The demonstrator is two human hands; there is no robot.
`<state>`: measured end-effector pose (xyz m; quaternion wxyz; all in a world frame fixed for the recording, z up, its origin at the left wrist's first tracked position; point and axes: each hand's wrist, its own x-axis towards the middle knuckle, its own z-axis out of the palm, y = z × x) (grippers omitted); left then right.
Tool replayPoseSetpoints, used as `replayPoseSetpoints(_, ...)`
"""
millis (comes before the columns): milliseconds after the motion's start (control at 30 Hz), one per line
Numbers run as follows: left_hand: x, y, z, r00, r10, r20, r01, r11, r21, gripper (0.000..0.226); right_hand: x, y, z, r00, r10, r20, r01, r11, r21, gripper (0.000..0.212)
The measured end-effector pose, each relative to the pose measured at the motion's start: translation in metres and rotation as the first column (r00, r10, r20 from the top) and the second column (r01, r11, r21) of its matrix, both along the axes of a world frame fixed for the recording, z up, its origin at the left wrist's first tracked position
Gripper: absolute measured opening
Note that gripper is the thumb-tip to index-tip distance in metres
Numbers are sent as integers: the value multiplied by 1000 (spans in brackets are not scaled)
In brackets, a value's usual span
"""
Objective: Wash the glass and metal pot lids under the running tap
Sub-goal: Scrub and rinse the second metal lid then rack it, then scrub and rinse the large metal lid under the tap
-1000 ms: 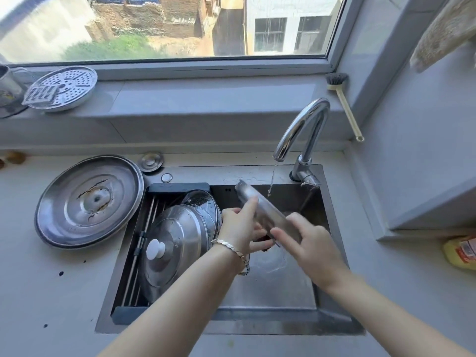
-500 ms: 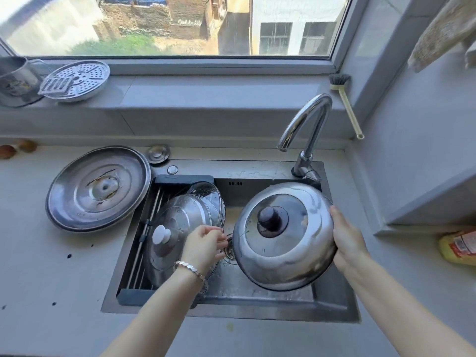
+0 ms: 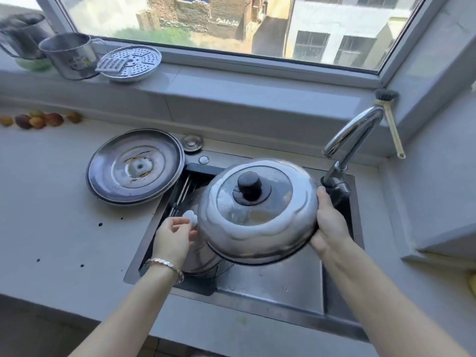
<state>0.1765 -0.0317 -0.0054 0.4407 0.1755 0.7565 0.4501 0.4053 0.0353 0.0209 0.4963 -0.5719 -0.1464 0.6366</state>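
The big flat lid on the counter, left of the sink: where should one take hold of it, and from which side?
Take the flat lid by its rim, at the edge nearest the sink, coming from the right. No knob shows on its upturned face, so the raised rim is the only grip, and the left hand is closest there.

A single head-worn camera looks forward and steeply down at the sink [image 3: 270, 287] from close above, the window [image 3: 231, 27] across the top.
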Motion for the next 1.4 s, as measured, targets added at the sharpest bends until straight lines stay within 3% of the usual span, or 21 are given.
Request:
replayPoseSetpoints(167, -33, -13, -5, 999, 40, -28, -41, 999, -12, 21, -84, 23, -13, 994, -32, 105, 44, 993, -113, 28)
replayPoseSetpoints(333, -56, -18, -11, 999, 49, -24, -50, 998, -41, 21, -144, 33, -42, 967, 42, 251, 0, 986, -166, 38)
replayPoseSetpoints(667, -101, -25, -22, 1000, 29, 4, -28, 998, -61, 20, -174, 49, -79, 890, 96, 446, -19, 985, -173, 49)
replayPoseSetpoints(767, -105, -20, -29, 1000, -6, 18, 7, 997, -82, 20, -170, 54, -79, 751, 246, 612, -135, 966, -222, 56)
replayPoseSetpoints(867, -108, -12, -33, 999, -34, 35, 37, 995, -91, 20, -162, 56, -72, 467, 434, 770, -266, 900, -345, 62)
replayPoseSetpoints(967, -117, -1, -37, 998, -14, 61, 20, 994, -103, 21, -147, 54, -70, 189, 540, 820, -335, 821, -463, 60)
replayPoseSetpoints(1100, -135, 25, -47, 987, 88, 136, -70, 989, -133, 18, -140, 54, -72, 41, 565, 824, -345, 782, -520, 55)
replayPoseSetpoints(1200, -150, 53, -62, 929, 221, 297, -175, 969, -174, 18, -142, 57, -63, 83, 558, 826, -343, 794, -502, 42)
replayPoseSetpoints(1267, -159, 72, -75, 881, 302, 363, -233, 947, -222, 13, -142, 56, -55, 149, 534, 832, -378, 809, -451, 48)
replayPoseSetpoints(1333, -166, 87, -83, 822, 377, 426, -288, 922, -260, 35, -142, 53, -49, 205, 492, 846, -425, 824, -376, 51)
replayPoseSetpoints(1400, -169, 99, -85, 724, 435, 536, -344, 900, -267, 43, -142, 48, -46, 236, 476, 848, -469, 820, -330, 46)
